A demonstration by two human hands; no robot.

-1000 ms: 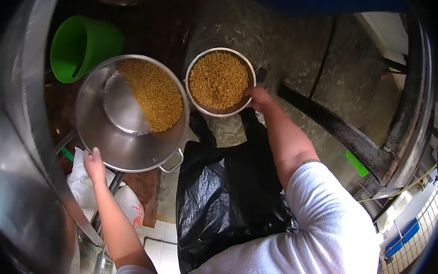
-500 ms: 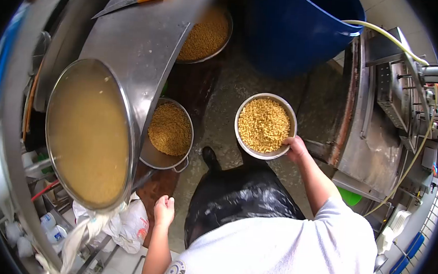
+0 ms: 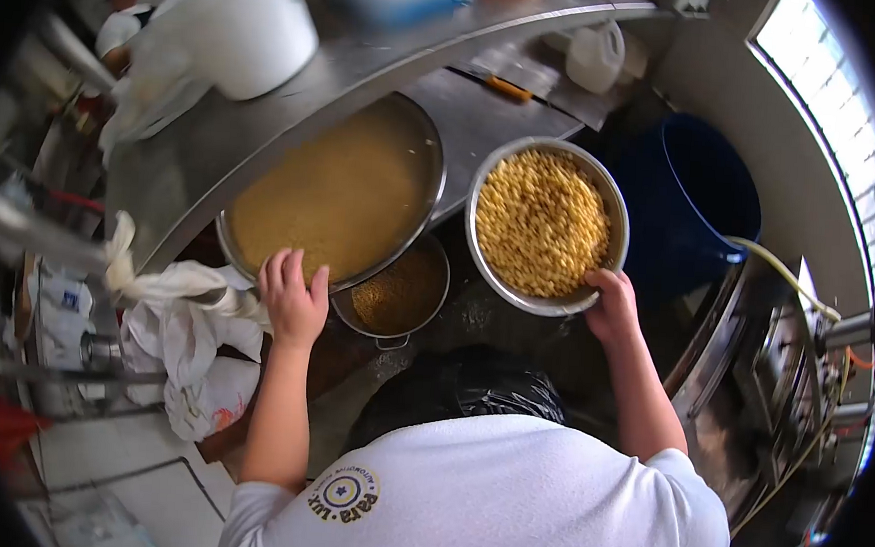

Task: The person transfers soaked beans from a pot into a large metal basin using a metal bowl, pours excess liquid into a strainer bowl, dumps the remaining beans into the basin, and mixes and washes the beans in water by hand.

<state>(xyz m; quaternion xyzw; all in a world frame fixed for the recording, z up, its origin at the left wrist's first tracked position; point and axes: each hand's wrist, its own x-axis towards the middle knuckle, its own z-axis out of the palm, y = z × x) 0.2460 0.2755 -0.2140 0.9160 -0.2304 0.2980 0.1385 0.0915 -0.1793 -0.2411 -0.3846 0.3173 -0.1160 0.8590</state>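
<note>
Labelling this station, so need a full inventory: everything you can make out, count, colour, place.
metal bowl: 1, silver, in right hand
grains: many, yellow, filling bowl
wide pan: 1, silver, left of bowl, cloudy tan liquid inside
handled pot: 1, silver, lower down, grains inside
steel shelf: 1, grey, upper left
bucket: 1, white, on shelf
knife: 1, orange handle, beyond bowl
jug: 1, white, beyond knife
barrel: 1, blue, right of bowl
hose: 1, yellow, by barrel
window: 1, bright, upper right
co-worker: 1, white top, far upper left
apron: 1, black, on wearer
shirt: 1, white, on wearer
left hand: 1, bare, at pan's near rim
right hand: 1, bare, bowl's rim
</note>
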